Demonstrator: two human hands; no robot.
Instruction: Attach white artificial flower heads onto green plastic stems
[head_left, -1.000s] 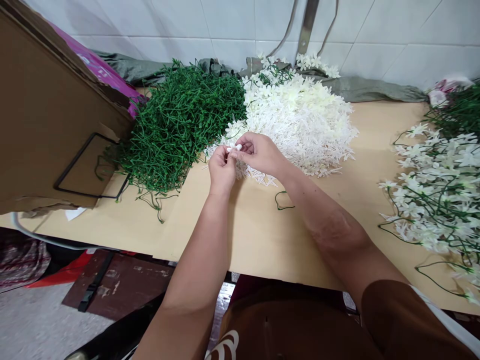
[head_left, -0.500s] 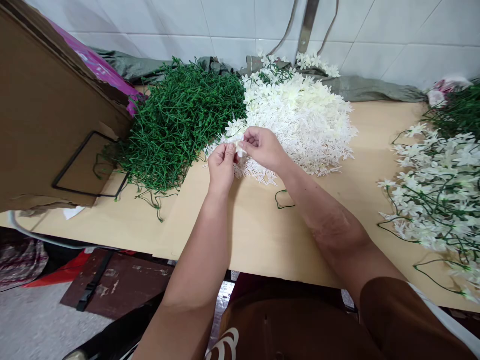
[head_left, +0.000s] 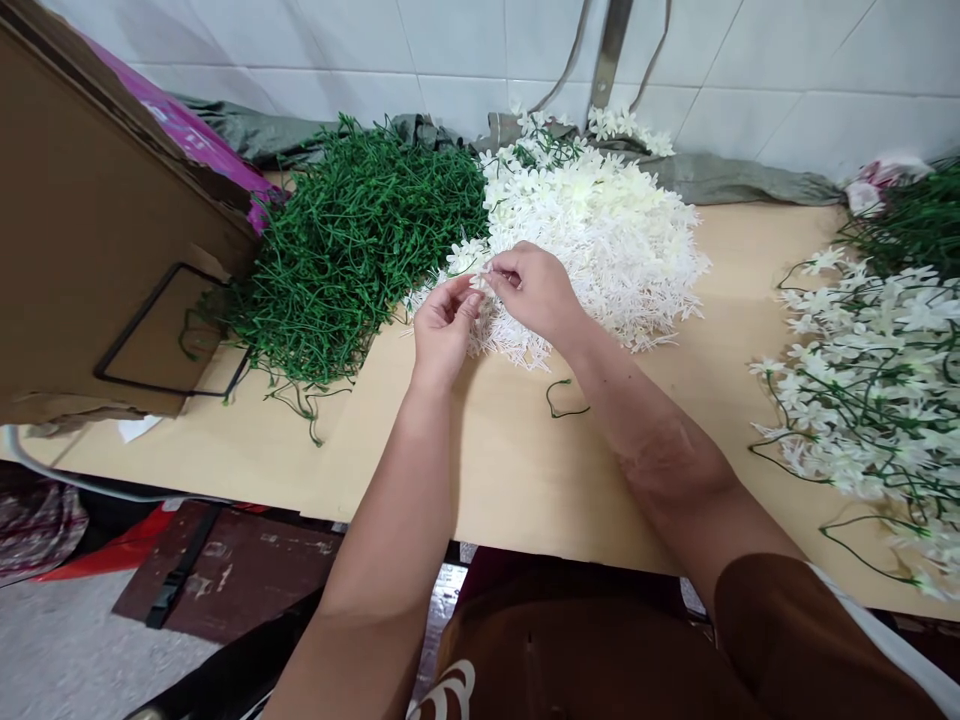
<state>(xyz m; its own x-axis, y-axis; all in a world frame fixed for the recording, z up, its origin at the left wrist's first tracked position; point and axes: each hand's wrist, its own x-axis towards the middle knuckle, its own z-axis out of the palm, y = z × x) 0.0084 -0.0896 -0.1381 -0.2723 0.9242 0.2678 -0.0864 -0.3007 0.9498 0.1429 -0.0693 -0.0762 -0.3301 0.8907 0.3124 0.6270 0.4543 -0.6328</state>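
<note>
A heap of white plastic flowers (head_left: 600, 240) lies at the back middle of the tan table (head_left: 510, 460). Left of it sits a heap of green plastic stems (head_left: 352, 250). My left hand (head_left: 442, 330) and my right hand (head_left: 536, 290) meet at the near left edge of the white heap. Both pinch one small white flower piece (head_left: 480, 283) between their fingertips. Whether a green stem is also held is hidden by the fingers.
A brown cardboard box (head_left: 97, 230) leans at the left, over a pink bag (head_left: 195, 135). Finished green stems with white flowers (head_left: 877, 380) spread at the right. One loose green stem (head_left: 562, 400) lies by my right forearm. A white tiled wall (head_left: 465, 50) stands behind.
Both hands have shifted slightly up and toward the white heap, still working the small flower piece between the fingertips. The view has drifted a little.
</note>
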